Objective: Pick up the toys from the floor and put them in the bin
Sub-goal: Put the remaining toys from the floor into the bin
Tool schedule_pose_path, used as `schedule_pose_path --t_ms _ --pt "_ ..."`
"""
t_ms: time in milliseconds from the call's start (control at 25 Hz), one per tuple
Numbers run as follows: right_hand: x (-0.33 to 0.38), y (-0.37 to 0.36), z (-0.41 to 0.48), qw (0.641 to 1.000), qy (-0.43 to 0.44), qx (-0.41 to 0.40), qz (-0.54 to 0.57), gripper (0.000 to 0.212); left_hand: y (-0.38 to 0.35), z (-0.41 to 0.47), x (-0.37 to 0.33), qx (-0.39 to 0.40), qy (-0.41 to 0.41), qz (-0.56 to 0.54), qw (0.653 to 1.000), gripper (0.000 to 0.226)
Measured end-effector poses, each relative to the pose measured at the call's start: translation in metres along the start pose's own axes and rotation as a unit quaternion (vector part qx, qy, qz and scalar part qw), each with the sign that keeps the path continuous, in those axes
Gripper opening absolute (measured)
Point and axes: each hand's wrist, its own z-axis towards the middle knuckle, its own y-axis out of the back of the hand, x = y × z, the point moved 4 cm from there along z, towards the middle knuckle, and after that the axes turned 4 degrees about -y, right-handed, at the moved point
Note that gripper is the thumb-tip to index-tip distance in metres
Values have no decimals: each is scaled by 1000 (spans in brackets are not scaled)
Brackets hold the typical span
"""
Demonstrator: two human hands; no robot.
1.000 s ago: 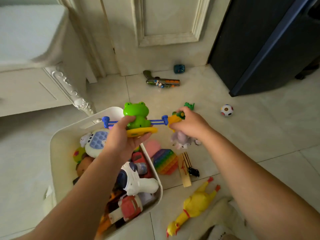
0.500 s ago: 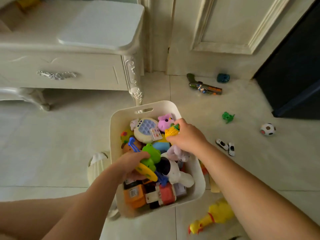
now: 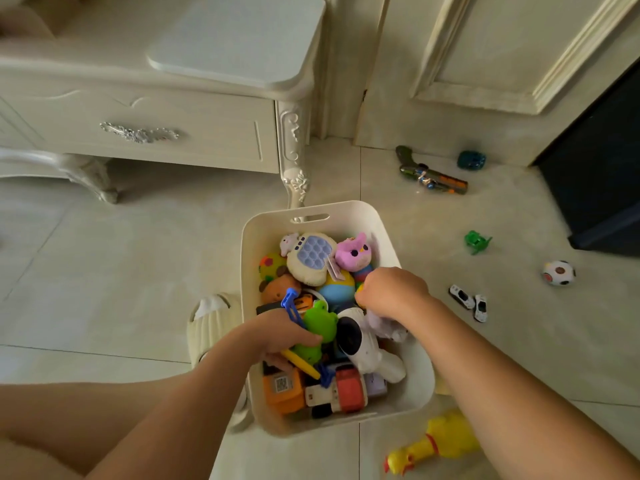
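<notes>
One bin, one frog toy in left hand, two cars

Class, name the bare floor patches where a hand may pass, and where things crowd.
Bare tiles lie left of the bin and slipper, before the cabinet. Rightward, toy cars, green toy, ball and rubber chicken crowd. The bin is packed.

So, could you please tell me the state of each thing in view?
bin: upright, nearly full
frog toy: gripped by left hand, over bin
yellow toy: held in curled right hand, over bin
drawer: closed
rubber chicken: lying on floor
toy cars: on floor
</notes>
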Motion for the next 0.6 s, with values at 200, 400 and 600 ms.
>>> schedule_pose_path --t_ms 200,400,600 --pt "-3 29 -17 986 32 -135 93 28 4 -2 1 -20 -31 -114 993 35" --pt "-4 9 -40 992 91 4 -91 36 6 -7 -2 -47 -64 -159 984 24" --pt "-4 -9 -48 982 66 -160 -73 34 1 -8 -2 -36 -63 -167 983 26"
